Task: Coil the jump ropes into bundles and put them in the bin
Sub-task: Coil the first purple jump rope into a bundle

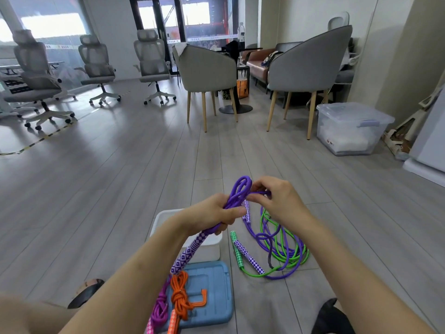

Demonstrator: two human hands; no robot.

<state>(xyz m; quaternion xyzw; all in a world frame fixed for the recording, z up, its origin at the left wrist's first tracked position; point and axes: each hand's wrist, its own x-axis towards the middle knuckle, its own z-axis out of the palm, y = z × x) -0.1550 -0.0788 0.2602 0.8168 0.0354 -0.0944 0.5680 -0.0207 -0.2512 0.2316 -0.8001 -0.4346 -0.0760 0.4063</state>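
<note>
Surface: grey wood-plank floor (120,179).
Centre: white plastic bin (161,219), blue plastic lid (212,295) at its 6 o'clock.
On lid: orange coiled rope bundle (180,297), magenta one (160,309) beside it.
Bin's 3 o'clock: loose purple (265,239) and green jump ropes (284,256), tangled.
2 o'clock: clear lidded storage box (349,128).

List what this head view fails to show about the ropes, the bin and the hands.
- Small white plastic bin: its inside is hidden behind the left hand and forearm.
- Orange coiled jump rope and magenta coiled jump rope: handles cut off by the bottom edge.
- Right hand: fingertips hidden behind its own knuckles on the purple jump rope.
</note>
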